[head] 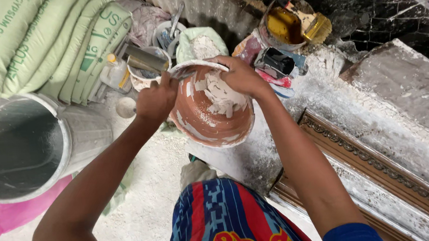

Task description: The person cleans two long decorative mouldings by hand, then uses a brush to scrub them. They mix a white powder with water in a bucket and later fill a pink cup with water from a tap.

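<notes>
Step in hand, as I read it: scraping hardened white plaster out of the flexible brown bowl [213, 116]. Bowl was tilted, mouth toward the camera, held up off the floor in front of the knees.

Right hand [241, 75] gripped the bowl's far-right rim, fingers curled over the edge, thumb side inside near the flaking plaster chunks [221, 95]. Closed tight on the rim.

Left hand [158, 100] was on the left rim, closed around what looked like a thin blade or scraper [182, 73] lying along the upper edge. I couldn't tell the tool's full shape; most of it sat behind the fingers.

Plaster crust was on the upper inner wall, just beside the right hand's fingers, with a thinner smear along the lower lip. Lower-left wall looked mostly bare brown.

Next move, my judgement: the blade would need a shallow angle under the crust while the right hand held the rim steady or flexed it to crack the cake. Risk: chunks dropping onto the patterned shorts [222, 219].

Surroundings:
- metal drum [73, 142] on its side, left, well apart from the bowl
- stacked pale-green sacks [40, 42] far left
- small pots and a plastic bottle [115, 72] just beyond the left hand
- tin with a brush [288, 23] far right
- ornate brown moulding [376, 169] on the right, dusted white
</notes>
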Demonstrator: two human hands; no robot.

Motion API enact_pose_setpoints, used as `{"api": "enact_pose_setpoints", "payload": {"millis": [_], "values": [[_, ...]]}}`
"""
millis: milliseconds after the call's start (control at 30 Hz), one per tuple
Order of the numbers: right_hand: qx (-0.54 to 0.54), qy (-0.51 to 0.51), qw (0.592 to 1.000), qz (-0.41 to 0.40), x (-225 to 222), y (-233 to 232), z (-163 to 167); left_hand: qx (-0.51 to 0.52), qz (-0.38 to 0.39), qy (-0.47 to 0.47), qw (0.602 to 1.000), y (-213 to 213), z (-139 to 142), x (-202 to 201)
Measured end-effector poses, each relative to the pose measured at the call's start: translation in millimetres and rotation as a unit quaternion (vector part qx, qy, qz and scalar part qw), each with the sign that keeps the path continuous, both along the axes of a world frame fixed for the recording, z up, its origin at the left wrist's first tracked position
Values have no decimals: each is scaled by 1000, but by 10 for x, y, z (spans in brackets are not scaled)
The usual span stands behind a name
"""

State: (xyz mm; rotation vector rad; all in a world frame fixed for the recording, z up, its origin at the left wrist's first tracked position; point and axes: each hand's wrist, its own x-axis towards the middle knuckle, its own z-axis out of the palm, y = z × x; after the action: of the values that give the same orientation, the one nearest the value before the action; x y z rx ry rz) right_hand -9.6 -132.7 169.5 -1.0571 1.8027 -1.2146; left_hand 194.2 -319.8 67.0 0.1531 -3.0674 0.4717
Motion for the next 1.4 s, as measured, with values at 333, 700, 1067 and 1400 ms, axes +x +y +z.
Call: {"api": "enact_pose_setpoints", "payload": {"millis": [333,700,1067,1400], "values": [[182,-7,982,-43,198,-206,270,129,59,-64,988,142,69,-230],[73,50,996,-21,189,-207,196,451,14,-149,880,411,-108,-411],[49,8,999,8,96,-109,72,386,73,-109,913,1128,-146,-644],[32,-2,999,-24,17,34,46,154,9,-71,985,1202,48,-669]]}}
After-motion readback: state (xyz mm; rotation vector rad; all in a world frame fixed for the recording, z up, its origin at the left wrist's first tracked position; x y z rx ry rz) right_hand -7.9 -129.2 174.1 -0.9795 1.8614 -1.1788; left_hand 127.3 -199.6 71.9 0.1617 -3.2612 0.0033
